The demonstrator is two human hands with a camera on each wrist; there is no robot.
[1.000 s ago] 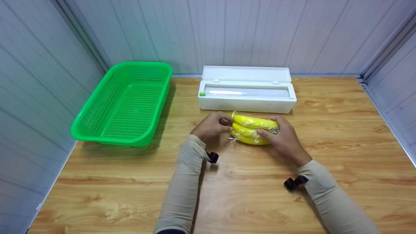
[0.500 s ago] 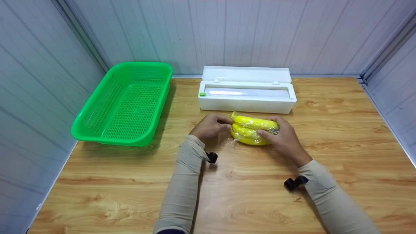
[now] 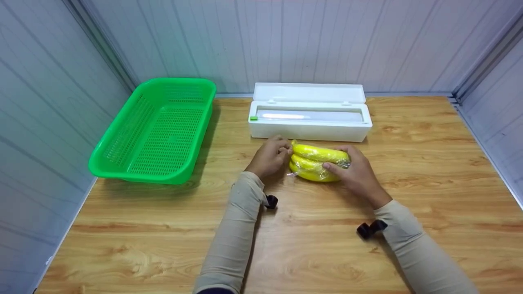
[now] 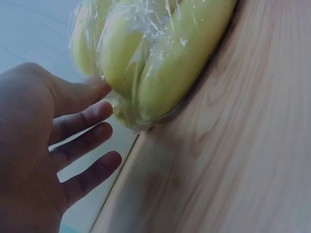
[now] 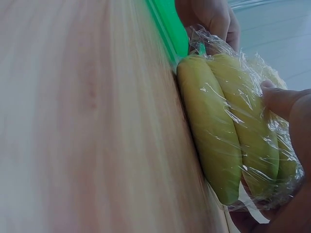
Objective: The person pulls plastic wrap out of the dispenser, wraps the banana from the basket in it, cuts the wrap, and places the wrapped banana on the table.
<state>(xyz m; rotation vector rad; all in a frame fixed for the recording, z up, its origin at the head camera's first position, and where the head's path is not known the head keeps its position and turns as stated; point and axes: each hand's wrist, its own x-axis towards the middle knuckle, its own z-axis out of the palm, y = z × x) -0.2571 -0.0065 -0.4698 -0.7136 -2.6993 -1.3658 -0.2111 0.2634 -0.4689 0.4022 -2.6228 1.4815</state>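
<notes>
A bunch of yellow bananas point(image 3: 316, 163), wrapped in clear plastic film, lies on the table in the head view. My right hand point(image 3: 359, 175) grips its right end, thumb across the top of the wrapped fruit and fingers behind it. At the stem end, my left hand point(image 3: 269, 157) pinches at the plastic wrap point(image 4: 131, 109) between thumb and index finger. Its other fingers stand spread apart in the left wrist view. Loose, crinkled film point(image 5: 214, 41) bunches near the left hand in the right wrist view.
Behind the bananas stands a white cling film dispenser point(image 3: 310, 131) with its lid raised and a green slider at its left end. A green perforated basket point(image 3: 192, 163) sits to the left. Pale panel walls point(image 3: 310, 45) enclose the wooden table point(image 3: 310, 245).
My left hand has shifted slightly up and right along the stem end, its fingers now closer to the upper banana's tip. The right hand and the bananas have stayed in place.
</notes>
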